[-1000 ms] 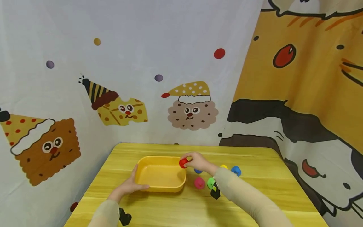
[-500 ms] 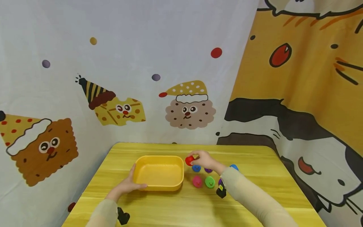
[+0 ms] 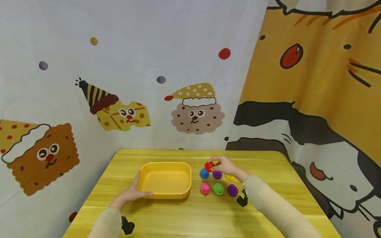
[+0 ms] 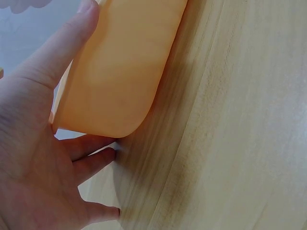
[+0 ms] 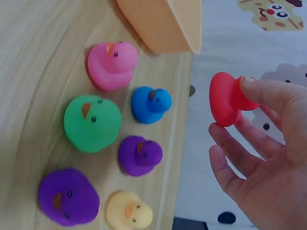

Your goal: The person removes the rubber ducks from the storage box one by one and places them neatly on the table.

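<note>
My left hand (image 3: 131, 194) holds the left end of a yellow plastic tub (image 3: 166, 195), thumb along its front side and fingers spread round the corner. In the left wrist view, the thumb lies over the tub wall (image 4: 120, 72). Above the table, my right hand (image 3: 226, 166) pinches a red rubber duck (image 5: 223, 98) between thumb and fingers. Beneath it stand rubber ducks in two rows: blue (image 3: 204, 173), small purple (image 3: 217, 175) and yellow (image 3: 230, 177) at the back. Pink (image 3: 205, 188), green (image 3: 218, 189) and larger purple (image 3: 232, 190) ducks form the front row.
The wood-grain table (image 3: 184, 221) carries everything. A cloth backdrop with cartoon prints (image 3: 197, 112) hangs behind it and along its sides. Dark wrist devices are strapped at both sleeves, the right one (image 3: 242, 198) close to the larger purple duck.
My right hand has moved right with the red duck, from the tub's right rim to over the back row of ducks. The left hand keeps its place on the tub; the view has shifted slightly.
</note>
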A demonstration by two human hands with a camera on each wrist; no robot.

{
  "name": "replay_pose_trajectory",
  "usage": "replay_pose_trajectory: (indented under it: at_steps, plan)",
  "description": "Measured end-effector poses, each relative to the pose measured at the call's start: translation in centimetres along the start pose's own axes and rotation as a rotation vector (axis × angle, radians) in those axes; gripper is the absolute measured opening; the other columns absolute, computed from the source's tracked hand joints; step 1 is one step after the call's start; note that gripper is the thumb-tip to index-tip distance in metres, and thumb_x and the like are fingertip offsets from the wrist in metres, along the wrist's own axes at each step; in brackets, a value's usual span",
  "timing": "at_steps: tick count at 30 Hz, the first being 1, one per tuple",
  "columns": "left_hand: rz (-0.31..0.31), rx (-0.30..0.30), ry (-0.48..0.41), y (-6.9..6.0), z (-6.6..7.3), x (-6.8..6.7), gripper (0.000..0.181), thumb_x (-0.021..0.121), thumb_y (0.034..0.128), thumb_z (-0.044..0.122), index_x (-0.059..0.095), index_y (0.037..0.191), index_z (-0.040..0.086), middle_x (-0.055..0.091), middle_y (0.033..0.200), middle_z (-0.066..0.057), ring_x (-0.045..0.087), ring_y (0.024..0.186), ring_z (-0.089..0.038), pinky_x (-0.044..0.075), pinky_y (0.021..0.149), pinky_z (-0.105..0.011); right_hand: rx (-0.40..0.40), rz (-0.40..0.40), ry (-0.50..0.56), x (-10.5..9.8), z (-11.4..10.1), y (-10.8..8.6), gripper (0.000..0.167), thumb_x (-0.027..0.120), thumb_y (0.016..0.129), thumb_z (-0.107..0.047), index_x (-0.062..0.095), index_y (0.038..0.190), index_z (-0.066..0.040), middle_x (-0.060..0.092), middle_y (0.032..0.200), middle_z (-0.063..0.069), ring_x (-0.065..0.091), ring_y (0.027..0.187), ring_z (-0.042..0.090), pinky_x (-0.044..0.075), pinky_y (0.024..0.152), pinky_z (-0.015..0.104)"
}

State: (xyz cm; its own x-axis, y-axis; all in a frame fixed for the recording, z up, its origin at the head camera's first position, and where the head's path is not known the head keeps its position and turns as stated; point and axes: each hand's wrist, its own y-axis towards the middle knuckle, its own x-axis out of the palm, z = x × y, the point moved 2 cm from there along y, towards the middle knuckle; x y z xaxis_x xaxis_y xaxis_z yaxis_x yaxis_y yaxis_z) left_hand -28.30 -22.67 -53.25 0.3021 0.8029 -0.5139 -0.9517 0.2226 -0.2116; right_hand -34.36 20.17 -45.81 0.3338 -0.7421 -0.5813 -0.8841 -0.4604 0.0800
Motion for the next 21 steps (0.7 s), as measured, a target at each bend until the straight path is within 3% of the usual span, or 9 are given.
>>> replay_pose_trajectory:
  at_steps: [8,16,21]
  plan:
    - [-0.004,-0.009,0.005,-0.2,0.2,0.2,0.129,0.083,0.0766,0.036,-0.018,0.151,0.005,0.0,0.152,-0.039,0.014,0.137,-0.056,0.016,0.108,-0.067,0.081,0.04,0.0,-1.9,0.8,-1.9,0.033,0.069,0.085,-0.004,0.066,0.118,0.0,0.059,0.124,0.022,0.066,0.091,0.026,0.056,0.074,0.037]
    - [-0.002,0.003,0.01,-0.2,0.2,0.0,0.13,0.083,0.0766,0.036,-0.019,0.151,0.005,-0.004,0.151,-0.04,0.008,0.137,-0.057,0.014,0.109,-0.066,0.095,0.084,0.002,-3.3,2.6,-3.5,0.034,0.07,0.084,-0.002,0.066,0.117,0.003,0.058,0.124,0.027,0.068,0.083,0.024,0.057,0.07,0.036]
    - [-0.013,0.004,0.013,-0.2,0.4,0.0,0.13,0.082,0.077,0.036,-0.02,0.151,0.005,-0.006,0.152,-0.039,0.006,0.137,-0.057,0.012,0.109,-0.066,0.117,0.099,0.001,-4.0,4.0,-4.8,0.033,0.069,0.084,-0.001,0.066,0.116,0.003,0.058,0.123,0.027,0.068,0.088,0.027,0.057,0.072,0.041]
